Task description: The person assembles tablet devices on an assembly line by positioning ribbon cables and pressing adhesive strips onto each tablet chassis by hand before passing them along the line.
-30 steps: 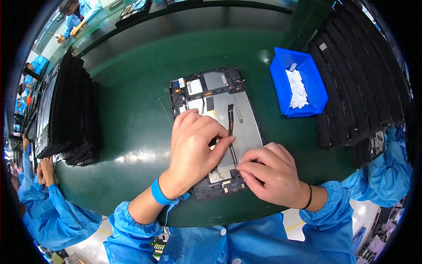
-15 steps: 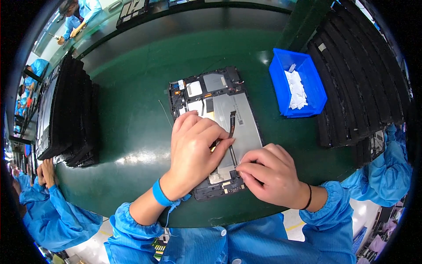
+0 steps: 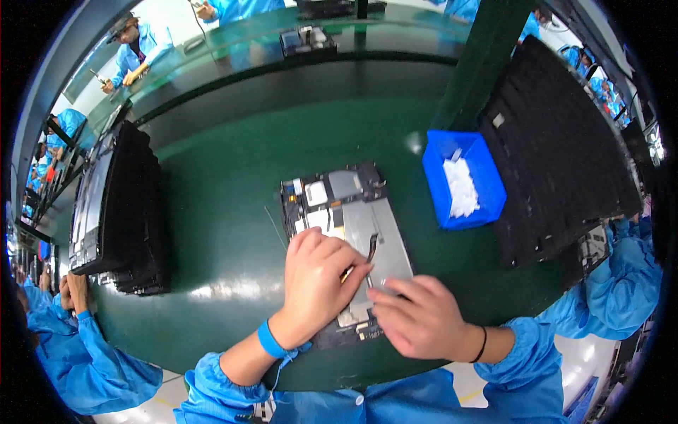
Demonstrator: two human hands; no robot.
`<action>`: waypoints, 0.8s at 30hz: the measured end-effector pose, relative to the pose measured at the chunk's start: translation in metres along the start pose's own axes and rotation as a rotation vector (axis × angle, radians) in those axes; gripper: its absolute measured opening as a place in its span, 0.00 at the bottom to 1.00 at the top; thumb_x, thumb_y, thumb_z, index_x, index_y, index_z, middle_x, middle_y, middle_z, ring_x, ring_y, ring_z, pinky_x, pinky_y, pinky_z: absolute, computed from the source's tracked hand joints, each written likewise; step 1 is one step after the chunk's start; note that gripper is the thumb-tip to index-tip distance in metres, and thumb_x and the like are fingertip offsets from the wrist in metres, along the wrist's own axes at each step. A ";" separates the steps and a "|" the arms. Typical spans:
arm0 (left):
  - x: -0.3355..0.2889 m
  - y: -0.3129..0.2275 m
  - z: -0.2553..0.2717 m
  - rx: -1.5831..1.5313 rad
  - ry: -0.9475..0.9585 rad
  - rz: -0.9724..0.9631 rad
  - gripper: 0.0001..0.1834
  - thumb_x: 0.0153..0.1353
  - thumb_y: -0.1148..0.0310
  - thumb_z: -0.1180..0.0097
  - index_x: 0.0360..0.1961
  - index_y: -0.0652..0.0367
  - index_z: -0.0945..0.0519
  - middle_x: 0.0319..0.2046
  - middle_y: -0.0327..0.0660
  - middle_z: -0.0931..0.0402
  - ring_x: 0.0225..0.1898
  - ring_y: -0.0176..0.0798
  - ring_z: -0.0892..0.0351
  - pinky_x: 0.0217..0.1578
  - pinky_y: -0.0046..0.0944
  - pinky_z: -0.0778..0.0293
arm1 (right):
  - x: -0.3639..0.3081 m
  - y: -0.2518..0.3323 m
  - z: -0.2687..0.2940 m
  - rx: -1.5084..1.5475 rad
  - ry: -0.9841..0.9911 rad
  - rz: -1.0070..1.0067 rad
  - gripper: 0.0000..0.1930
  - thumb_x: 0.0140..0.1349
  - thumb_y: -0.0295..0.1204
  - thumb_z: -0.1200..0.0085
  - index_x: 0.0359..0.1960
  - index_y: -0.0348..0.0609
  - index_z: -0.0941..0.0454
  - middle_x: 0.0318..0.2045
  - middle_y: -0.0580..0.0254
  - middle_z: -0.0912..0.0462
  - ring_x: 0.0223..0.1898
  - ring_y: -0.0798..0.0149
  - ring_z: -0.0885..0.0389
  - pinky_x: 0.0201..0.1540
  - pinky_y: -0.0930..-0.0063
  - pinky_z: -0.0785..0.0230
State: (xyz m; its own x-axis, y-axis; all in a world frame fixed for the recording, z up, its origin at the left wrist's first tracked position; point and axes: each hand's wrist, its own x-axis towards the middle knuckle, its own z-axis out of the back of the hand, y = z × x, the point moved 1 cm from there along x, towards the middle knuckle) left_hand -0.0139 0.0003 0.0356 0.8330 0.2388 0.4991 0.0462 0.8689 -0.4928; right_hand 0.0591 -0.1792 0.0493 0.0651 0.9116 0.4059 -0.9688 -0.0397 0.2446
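Observation:
An opened tablet lies on the green table in front of me, its inner metal plates and small parts exposed. My left hand rests over its left side, closed, with thumb and forefinger pinching a dark flex cable. The cable's upper end sticks up free above the fingertips. Beside it, my right hand hovers over the lower right of the tablet with its fingers bent. Those fingertips are at the cable's lower stretch but smeared by motion, so their grip is unclear.
A blue bin holding white slips stands right of the tablet. Black trays are stacked at the far right and the left. A green post rises behind the bin. Co-workers in blue sit around.
The whole view has tilted up, so the table things appear lower. My right hand has shifted up along the cable, its fingers now blurred. My left hand keeps its pinch.

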 end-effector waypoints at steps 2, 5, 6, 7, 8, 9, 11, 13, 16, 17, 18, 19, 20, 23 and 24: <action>-0.001 -0.002 0.003 -0.004 -0.006 -0.001 0.10 0.44 0.67 0.30 0.20 0.54 0.22 0.22 0.38 0.27 0.32 0.45 0.29 0.48 0.46 0.34 | 0.000 0.007 0.003 -0.045 0.036 0.091 0.13 0.52 0.32 0.42 0.37 0.36 0.22 0.45 0.55 0.19 0.52 0.56 0.25 0.51 0.65 0.34; -0.002 0.000 0.001 -0.015 -0.015 0.002 0.09 0.45 0.66 0.31 0.21 0.54 0.21 0.22 0.38 0.26 0.31 0.45 0.28 0.49 0.47 0.34 | 0.002 0.013 0.007 -0.123 0.044 0.112 0.17 0.55 0.35 0.43 0.41 0.35 0.23 0.44 0.53 0.19 0.53 0.54 0.25 0.53 0.64 0.34; -0.002 -0.001 0.002 -0.012 -0.029 -0.001 0.09 0.45 0.66 0.31 0.21 0.54 0.21 0.22 0.38 0.26 0.31 0.45 0.28 0.49 0.47 0.34 | 0.003 0.014 0.008 -0.135 0.057 0.088 0.18 0.55 0.36 0.42 0.42 0.35 0.23 0.45 0.53 0.19 0.53 0.53 0.26 0.53 0.64 0.34; -0.002 -0.001 0.002 -0.015 -0.031 0.006 0.09 0.46 0.66 0.31 0.22 0.54 0.21 0.23 0.37 0.26 0.31 0.45 0.28 0.49 0.47 0.34 | 0.004 0.014 0.008 -0.127 0.066 0.072 0.20 0.56 0.37 0.42 0.44 0.34 0.25 0.46 0.52 0.20 0.54 0.52 0.26 0.55 0.60 0.35; -0.001 -0.001 0.003 -0.017 -0.033 0.014 0.09 0.47 0.65 0.31 0.22 0.54 0.20 0.23 0.37 0.25 0.31 0.44 0.28 0.49 0.47 0.34 | 0.008 0.012 0.008 -0.136 0.064 0.083 0.20 0.56 0.37 0.42 0.44 0.34 0.25 0.46 0.52 0.20 0.54 0.52 0.26 0.55 0.60 0.35; -0.002 -0.001 0.004 -0.030 -0.005 0.026 0.08 0.48 0.66 0.33 0.26 0.54 0.20 0.23 0.36 0.25 0.31 0.44 0.28 0.50 0.47 0.34 | 0.011 0.011 0.007 -0.116 0.069 0.043 0.21 0.56 0.37 0.42 0.45 0.33 0.25 0.46 0.52 0.20 0.54 0.51 0.26 0.56 0.59 0.35; -0.003 -0.001 0.004 -0.039 -0.015 0.040 0.08 0.49 0.68 0.34 0.30 0.54 0.20 0.24 0.35 0.24 0.32 0.43 0.27 0.51 0.47 0.34 | 0.013 0.009 0.004 -0.102 0.072 0.007 0.21 0.55 0.37 0.42 0.45 0.33 0.25 0.47 0.52 0.20 0.55 0.51 0.26 0.57 0.58 0.36; -0.005 -0.001 0.006 -0.041 -0.029 0.053 0.11 0.49 0.70 0.35 0.35 0.54 0.20 0.25 0.34 0.24 0.33 0.43 0.27 0.52 0.47 0.35 | 0.014 0.009 0.003 -0.042 0.061 0.000 0.22 0.55 0.37 0.41 0.47 0.33 0.26 0.47 0.51 0.20 0.56 0.49 0.27 0.58 0.56 0.37; -0.008 -0.002 0.007 -0.052 -0.029 0.071 0.17 0.48 0.68 0.34 0.41 0.58 0.21 0.24 0.34 0.24 0.31 0.41 0.28 0.47 0.46 0.34 | 0.003 0.013 0.007 0.006 0.074 -0.007 0.22 0.54 0.35 0.41 0.49 0.36 0.25 0.46 0.50 0.20 0.57 0.50 0.28 0.60 0.54 0.39; -0.010 -0.003 0.008 -0.057 -0.028 0.074 0.20 0.48 0.68 0.34 0.44 0.59 0.22 0.24 0.34 0.24 0.31 0.41 0.28 0.47 0.45 0.34 | 0.004 0.013 0.007 -0.001 0.071 0.002 0.22 0.54 0.35 0.41 0.49 0.36 0.25 0.46 0.50 0.20 0.57 0.50 0.28 0.60 0.54 0.39; -0.011 -0.004 0.007 -0.065 -0.021 0.081 0.23 0.47 0.67 0.34 0.46 0.59 0.23 0.24 0.33 0.23 0.31 0.41 0.28 0.46 0.45 0.34 | 0.004 0.011 0.005 -0.013 0.075 -0.046 0.22 0.54 0.35 0.41 0.49 0.38 0.25 0.47 0.51 0.20 0.57 0.50 0.28 0.60 0.53 0.40; -0.012 -0.002 0.005 -0.069 0.003 0.083 0.26 0.47 0.67 0.34 0.50 0.60 0.24 0.25 0.33 0.23 0.32 0.41 0.28 0.46 0.44 0.35 | 0.004 0.009 0.002 -0.022 0.080 -0.095 0.21 0.54 0.34 0.41 0.50 0.40 0.25 0.47 0.51 0.20 0.57 0.51 0.28 0.61 0.52 0.41; -0.010 0.000 0.004 -0.068 0.005 0.087 0.26 0.47 0.67 0.34 0.50 0.60 0.24 0.25 0.33 0.23 0.32 0.41 0.28 0.46 0.44 0.35 | 0.008 0.002 -0.002 -0.018 0.082 -0.095 0.21 0.54 0.34 0.41 0.50 0.40 0.25 0.47 0.51 0.20 0.57 0.51 0.28 0.61 0.52 0.41; -0.011 0.004 0.004 -0.059 -0.005 0.109 0.29 0.47 0.67 0.36 0.53 0.60 0.26 0.26 0.33 0.23 0.31 0.42 0.29 0.44 0.44 0.35 | 0.015 -0.020 -0.013 0.152 -0.018 -0.191 0.20 0.56 0.28 0.45 0.52 0.43 0.25 0.48 0.54 0.22 0.56 0.51 0.28 0.62 0.54 0.43; -0.009 0.003 0.006 -0.075 0.004 0.117 0.32 0.46 0.67 0.35 0.55 0.60 0.28 0.25 0.34 0.24 0.32 0.42 0.29 0.46 0.45 0.36 | 0.012 -0.027 -0.014 0.274 -0.069 -0.234 0.19 0.56 0.25 0.46 0.52 0.43 0.25 0.49 0.55 0.22 0.56 0.51 0.28 0.63 0.56 0.44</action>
State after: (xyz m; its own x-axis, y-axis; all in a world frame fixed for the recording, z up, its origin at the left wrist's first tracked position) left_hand -0.0249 0.0033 0.0341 0.8375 0.3346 0.4321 -0.0102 0.8002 -0.5997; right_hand 0.0832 -0.1611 0.0353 0.3019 0.8798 0.3672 -0.8264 0.0495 0.5609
